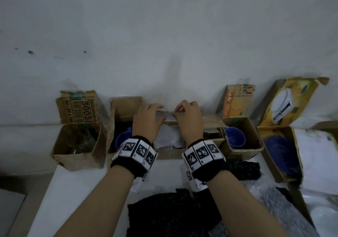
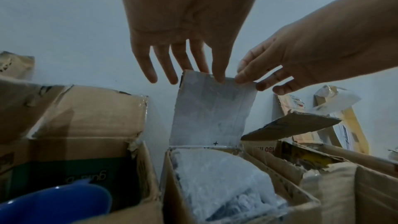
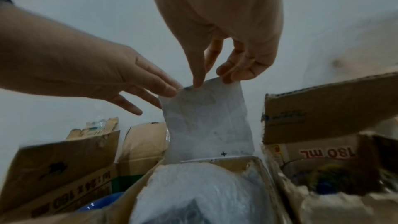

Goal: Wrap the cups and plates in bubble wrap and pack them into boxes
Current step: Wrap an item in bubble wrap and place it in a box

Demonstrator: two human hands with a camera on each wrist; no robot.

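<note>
Both hands are up at the far flap (image 2: 212, 108) of the middle box (image 1: 170, 151), a pale grey panel standing upright against the wall. The left hand (image 1: 146, 120) has its fingers straight and a little spread, fingertips (image 2: 219, 78) touching the flap's top edge. The right hand (image 1: 190, 117) pinches that same edge between thumb and curled fingers (image 3: 231, 72), just beside the left. Directly below the hands, a bundle in bubble wrap (image 2: 221, 181) sits inside the box; what is wrapped in it I cannot tell. Left of the left hand an open box holds a blue cup (image 1: 123, 140), and further left another holds clear glasses (image 1: 80, 141). Right of the right hand a box holds another blue cup (image 1: 235, 139), and beyond it a blue plate (image 1: 281, 156) lies in a yellow box. Loose bubble wrap (image 1: 272, 198) lies on the white surface (image 1: 73, 196) near the right forearm.
</note>
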